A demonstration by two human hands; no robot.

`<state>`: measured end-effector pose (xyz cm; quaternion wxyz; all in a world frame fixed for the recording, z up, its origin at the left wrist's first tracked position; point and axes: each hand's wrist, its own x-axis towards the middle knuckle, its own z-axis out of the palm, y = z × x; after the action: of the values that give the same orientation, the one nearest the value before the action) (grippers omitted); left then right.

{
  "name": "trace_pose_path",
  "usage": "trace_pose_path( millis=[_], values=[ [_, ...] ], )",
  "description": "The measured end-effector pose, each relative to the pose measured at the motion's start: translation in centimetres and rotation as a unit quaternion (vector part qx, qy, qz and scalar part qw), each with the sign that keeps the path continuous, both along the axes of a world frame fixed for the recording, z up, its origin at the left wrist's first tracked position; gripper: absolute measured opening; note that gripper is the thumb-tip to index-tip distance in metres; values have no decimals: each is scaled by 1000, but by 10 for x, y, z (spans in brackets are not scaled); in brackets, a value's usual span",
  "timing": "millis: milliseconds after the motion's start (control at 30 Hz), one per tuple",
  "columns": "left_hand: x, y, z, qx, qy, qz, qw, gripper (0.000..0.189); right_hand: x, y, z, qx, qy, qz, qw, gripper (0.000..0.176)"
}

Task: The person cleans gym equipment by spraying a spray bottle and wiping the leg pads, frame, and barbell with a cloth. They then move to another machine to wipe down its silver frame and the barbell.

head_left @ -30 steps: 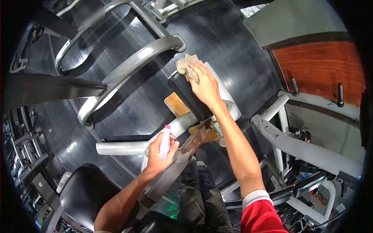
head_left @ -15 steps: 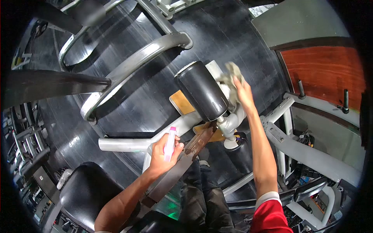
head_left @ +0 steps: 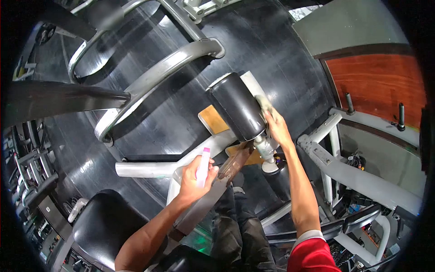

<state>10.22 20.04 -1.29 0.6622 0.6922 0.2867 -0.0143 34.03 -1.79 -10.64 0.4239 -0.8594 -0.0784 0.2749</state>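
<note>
My left hand (head_left: 191, 183) is wrapped round a slim white bottle with a pink top (head_left: 203, 168), held upright above the machine's scuffed metal beam. A crumpled grey-beige cloth (head_left: 263, 103) is pinched in my right hand (head_left: 279, 130). That hand lies along the right side of a black padded roller (head_left: 239, 108), with the cloth between the pad and the pale frame tube beside it (head_left: 253, 84). Part of the cloth is hidden by my fingers. Below the roller, its metal bracket (head_left: 266, 149) shows.
A black seat pad (head_left: 108, 226) is at the lower left. Curved silver frame tubing (head_left: 156, 72) stands on the dark floor at the upper left. On the right, another machine's pale frame (head_left: 358, 172) runs past a wooden panel (head_left: 374, 88). My legs are below.
My right hand has moved down and left with the cloth, closer against the roller, and the cloth looks more bunched. My left hand has shifted slightly right with the bottle.
</note>
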Motion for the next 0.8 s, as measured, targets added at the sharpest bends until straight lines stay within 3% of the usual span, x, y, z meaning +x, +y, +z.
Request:
trace_pose_path(
  millis=[67,167,267,333,433,467,600,800],
  values=[
    [4,2,6,12,15,-8,1000,18,-4,5,8,28,33,-18,999,49],
    [4,2,4,27,-36,-22,999,16,14,36,29,-151,-55,40,986,45],
    [5,3,7,23,-41,-26,999,16,28,87,37,-107,-114,16,988,42],
    [6,3,9,26,-41,-24,999,16,29,129,49,-43,-205,47,977,37],
    [6,3,9,12,-32,-15,999,16,24,163,46,-45,-324,142,934,34],
    [7,3,9,-4,-22,-9,1000,16,22,166,43,-71,-355,172,916,34],
    [5,3,6,7,-38,-6,999,15,9,154,40,-116,-337,106,928,40],
    [8,4,10,13,-41,-8,999,17,-30,94,62,-133,-323,156,924,55]
  ],
)
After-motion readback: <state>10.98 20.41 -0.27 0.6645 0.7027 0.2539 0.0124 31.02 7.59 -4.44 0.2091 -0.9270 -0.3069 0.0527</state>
